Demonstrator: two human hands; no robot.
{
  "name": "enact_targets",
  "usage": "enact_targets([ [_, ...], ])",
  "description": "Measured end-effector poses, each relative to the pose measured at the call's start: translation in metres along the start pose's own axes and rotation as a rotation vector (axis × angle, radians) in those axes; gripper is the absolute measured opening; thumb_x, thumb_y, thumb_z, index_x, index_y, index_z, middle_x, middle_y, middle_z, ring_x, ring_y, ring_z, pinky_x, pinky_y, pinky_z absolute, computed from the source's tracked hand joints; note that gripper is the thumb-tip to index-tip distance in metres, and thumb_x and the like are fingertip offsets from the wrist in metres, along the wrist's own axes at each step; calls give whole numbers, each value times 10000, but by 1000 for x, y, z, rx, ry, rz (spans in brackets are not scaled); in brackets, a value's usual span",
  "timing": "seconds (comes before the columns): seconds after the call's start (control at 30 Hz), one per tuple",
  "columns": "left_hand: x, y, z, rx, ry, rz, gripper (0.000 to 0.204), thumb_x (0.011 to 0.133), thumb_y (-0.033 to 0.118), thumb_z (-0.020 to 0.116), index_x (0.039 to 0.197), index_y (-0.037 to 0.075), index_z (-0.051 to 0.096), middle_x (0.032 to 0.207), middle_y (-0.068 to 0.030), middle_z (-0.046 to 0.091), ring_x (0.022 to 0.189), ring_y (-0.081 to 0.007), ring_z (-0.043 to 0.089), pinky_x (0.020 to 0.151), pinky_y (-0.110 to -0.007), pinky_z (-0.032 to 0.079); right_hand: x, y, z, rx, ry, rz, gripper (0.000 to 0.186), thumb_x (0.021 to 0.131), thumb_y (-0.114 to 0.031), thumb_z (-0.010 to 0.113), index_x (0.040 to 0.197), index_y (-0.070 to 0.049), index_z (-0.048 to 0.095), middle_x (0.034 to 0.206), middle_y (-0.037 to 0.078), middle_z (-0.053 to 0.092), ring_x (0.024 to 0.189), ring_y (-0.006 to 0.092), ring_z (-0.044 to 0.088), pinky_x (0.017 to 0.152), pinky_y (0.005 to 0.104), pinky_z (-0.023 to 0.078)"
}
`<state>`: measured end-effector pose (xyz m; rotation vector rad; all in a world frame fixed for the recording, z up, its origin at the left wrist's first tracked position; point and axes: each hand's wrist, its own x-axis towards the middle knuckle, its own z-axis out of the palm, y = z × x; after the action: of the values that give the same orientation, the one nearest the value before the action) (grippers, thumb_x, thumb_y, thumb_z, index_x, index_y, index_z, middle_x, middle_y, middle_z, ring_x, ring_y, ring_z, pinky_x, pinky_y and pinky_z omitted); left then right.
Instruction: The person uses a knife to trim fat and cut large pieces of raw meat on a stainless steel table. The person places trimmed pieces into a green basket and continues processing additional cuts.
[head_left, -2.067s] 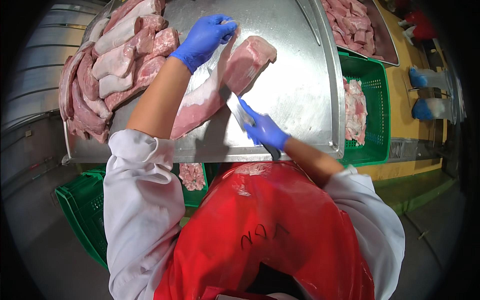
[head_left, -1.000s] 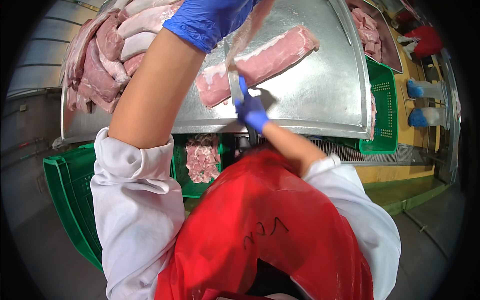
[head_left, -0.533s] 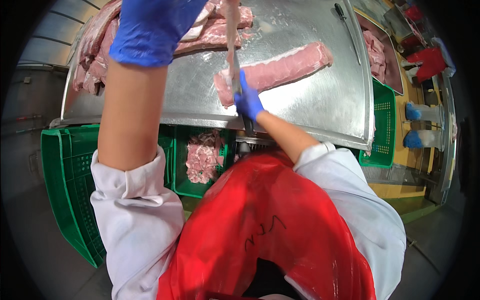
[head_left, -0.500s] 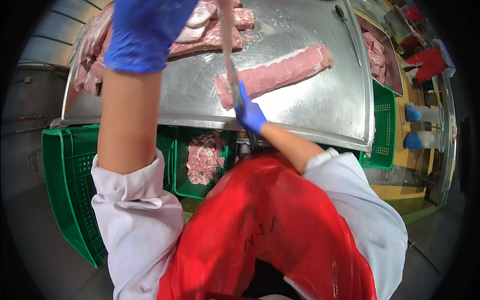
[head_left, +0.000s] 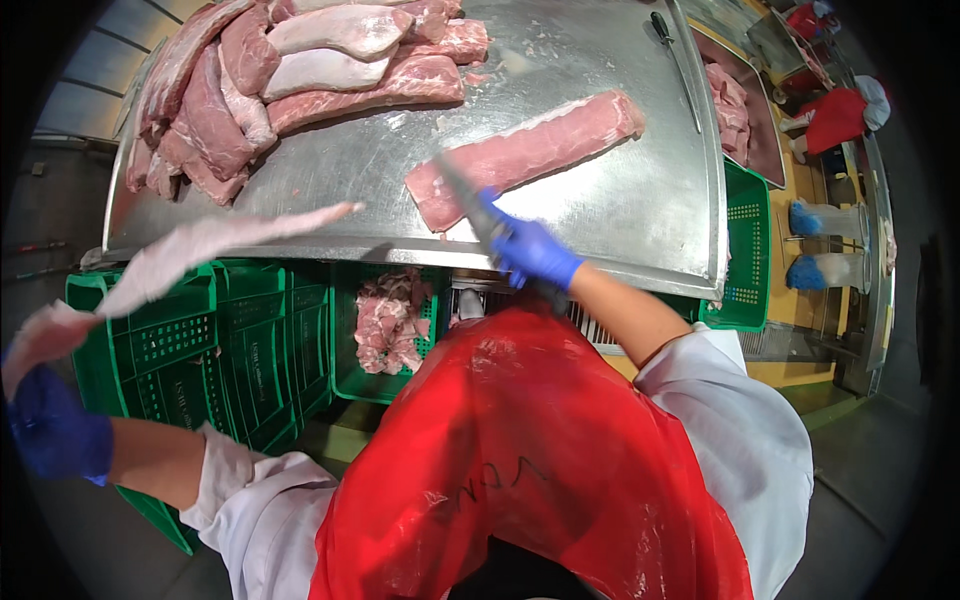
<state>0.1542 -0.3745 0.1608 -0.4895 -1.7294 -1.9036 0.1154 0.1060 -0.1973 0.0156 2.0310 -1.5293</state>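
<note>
A long pale strip of trimmed fat (head_left: 170, 262), blurred, trails from my left hand (head_left: 58, 425) at the far left, beyond the table's near edge. My blue-gloved left fingers are closed on its end, partly hidden at the picture's dark rim. My right hand (head_left: 535, 250), also blue-gloved, grips a knife (head_left: 462, 188) by its handle. The blade points up and left over the near end of a pork loin (head_left: 540, 150); whether it touches the meat I cannot tell. The loin lies slantwise on the steel table (head_left: 610, 225).
Several pork pieces (head_left: 330, 75) are piled at the table's far left. A second knife (head_left: 678, 75) lies near the right edge. Green crates (head_left: 245, 345) stand below the front edge, one holding meat scraps (head_left: 390, 320). A meat tray (head_left: 730, 115) and a person (head_left: 840, 115) are beyond, right.
My left hand has swung from above the table down to the far left, carrying the strip away from the loin. My right hand and the knife have shifted slightly right and down.
</note>
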Motion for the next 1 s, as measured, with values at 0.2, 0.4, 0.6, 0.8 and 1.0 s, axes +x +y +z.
enact_targets([
  [0.2,-70,-135,2,989,-244,-601,359,936,126,640,1249,-36,571,885,-74,661,799,-159,601,786,-297,487,84,22,-211,-329,610,86,513,887,-58,515,1393,-58,429,763,136,659,580,245,663,482,375,535],
  [0.4,-106,-368,132,750,-529,-606,481,876,225,747,1275,6,593,1023,-121,668,935,-196,622,856,-340,512,59,24,-235,-140,365,336,743,861,-34,544,1561,-91,301,692,116,587,487,197,604,406,347,493],
  [0.6,-145,-485,241,867,-956,-550,535,849,449,678,1143,3,652,1063,-210,674,1022,-381,639,935,-435,503,-132,-35,-171,368,146,261,735,909,4,539,1582,-118,271,733,76,632,507,151,629,397,267,489],
  [0.8,-81,-505,395,866,-1055,-474,668,809,639,640,990,0,712,1021,-247,698,972,-402,671,866,-475,514,-19,23,-222,181,544,133,754,915,-33,536,1592,-231,271,729,87,616,516,141,585,445,308,480],
  [1.0,-57,-598,502,962,-929,-688,570,714,520,750,930,-8,758,983,-244,723,880,-355,711,780,-416,537,46,71,-232,-442,588,205,748,950,-224,483,1602,-260,117,992,296,688,882,450,686,821,509,543],
])
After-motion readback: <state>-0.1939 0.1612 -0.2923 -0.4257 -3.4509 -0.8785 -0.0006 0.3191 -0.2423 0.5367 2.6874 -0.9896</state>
